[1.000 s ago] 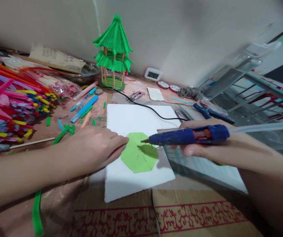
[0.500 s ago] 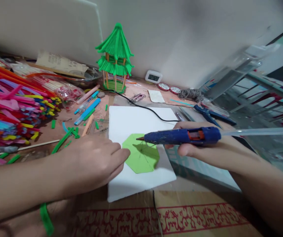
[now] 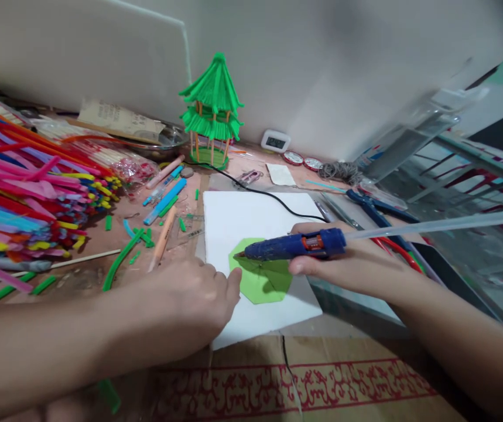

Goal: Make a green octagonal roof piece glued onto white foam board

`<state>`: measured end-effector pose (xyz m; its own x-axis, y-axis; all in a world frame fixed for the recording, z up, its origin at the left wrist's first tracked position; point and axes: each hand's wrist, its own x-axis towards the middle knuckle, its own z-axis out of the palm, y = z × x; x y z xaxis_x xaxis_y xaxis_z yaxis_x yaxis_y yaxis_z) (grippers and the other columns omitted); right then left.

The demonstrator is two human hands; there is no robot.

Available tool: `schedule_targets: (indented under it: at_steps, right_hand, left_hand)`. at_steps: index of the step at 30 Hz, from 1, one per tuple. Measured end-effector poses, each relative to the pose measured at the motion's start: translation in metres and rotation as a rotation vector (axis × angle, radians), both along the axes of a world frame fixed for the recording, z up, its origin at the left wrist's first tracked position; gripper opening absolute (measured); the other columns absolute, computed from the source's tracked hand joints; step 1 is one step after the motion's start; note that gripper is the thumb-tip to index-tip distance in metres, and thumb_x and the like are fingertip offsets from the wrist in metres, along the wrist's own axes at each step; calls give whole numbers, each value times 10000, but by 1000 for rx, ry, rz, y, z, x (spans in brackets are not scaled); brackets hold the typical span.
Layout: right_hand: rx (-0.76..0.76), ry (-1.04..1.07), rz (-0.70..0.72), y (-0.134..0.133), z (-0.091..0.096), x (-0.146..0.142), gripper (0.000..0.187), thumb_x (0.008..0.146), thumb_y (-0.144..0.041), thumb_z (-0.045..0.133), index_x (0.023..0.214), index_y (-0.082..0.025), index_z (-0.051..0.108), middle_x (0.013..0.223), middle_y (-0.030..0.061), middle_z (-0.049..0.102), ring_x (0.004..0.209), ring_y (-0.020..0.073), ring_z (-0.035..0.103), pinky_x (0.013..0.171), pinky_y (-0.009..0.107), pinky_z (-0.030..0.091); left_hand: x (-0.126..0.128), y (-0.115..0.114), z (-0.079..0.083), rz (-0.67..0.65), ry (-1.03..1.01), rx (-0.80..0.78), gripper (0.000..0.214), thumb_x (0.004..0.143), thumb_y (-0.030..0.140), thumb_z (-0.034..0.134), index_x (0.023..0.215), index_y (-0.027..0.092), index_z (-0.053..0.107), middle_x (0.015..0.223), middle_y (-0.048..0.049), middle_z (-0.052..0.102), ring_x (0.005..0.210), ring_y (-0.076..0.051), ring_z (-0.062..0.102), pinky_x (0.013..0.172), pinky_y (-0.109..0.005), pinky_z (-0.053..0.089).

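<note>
My right hand (image 3: 348, 268) is closed around a blue hot glue gun (image 3: 293, 245), a clear glue stick (image 3: 435, 225) running out of its back end. The gun points left, and its tip is at the upper left part of a light green octagon (image 3: 260, 291) with lines across it; whether it touches cannot be made out. That octagon lies flat on a white board (image 3: 227, 214). At its left edge my left hand (image 3: 194, 305) has its fingers curled, gripping or pressing the rim; the fingertips are partly hidden.
A green pagoda model (image 3: 214, 94) stands at the back near a small digital clock (image 3: 276, 141). Colourful pipe cleaners (image 3: 27, 193) are heaped at left. Blue-handled pliers (image 3: 369, 208) lie at right. A black cable (image 3: 273, 196) crosses the board. Green offcuts and pens (image 3: 166, 201) lie left of it.
The glue gun has moved left and slightly down, bringing its tip to the octagon's upper left part. My left hand stays at the octagon's left edge. The whole view has shifted slightly.
</note>
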<state>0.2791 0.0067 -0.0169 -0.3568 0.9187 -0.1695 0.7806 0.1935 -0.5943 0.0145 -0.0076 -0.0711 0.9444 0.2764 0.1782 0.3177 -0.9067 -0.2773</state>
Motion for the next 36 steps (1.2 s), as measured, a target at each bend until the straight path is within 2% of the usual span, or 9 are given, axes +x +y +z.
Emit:
schedule_targets:
  at_steps: [11,17,29,36]
  right_hand:
    - [25,-77,3,3,8,-10,539,700,-729,691,666,-211,549,573,-44,480,517,119,398,458,250,290]
    - [61,-86,-10,2,7,-11,526,727,-719,675,680,-210,553,571,-45,480,517,120,407,465,244,289]
    - [72,-120,5,3,8,-16,558,727,-759,649,646,-218,533,552,-36,461,526,140,421,484,261,270]
    - [85,-153,50,0,10,-11,501,774,-700,662,678,-219,561,560,-29,460,532,146,419,498,269,270]
  left_hand:
    - [1,4,0,-13,-46,-19,302,868,133,580,1137,26,666,646,-64,672,507,-246,632,434,-394,482]
    - [-1,4,-1,-24,4,-27,362,873,124,554,1209,12,628,691,-85,685,548,-255,644,466,-401,492]
    - [-1,4,-1,-17,1,-26,354,870,122,560,1200,11,625,686,-86,686,549,-254,651,469,-390,487]
    - [-1,4,-3,-9,-20,-20,347,871,139,573,1192,20,629,663,-74,676,538,-245,643,470,-384,481]
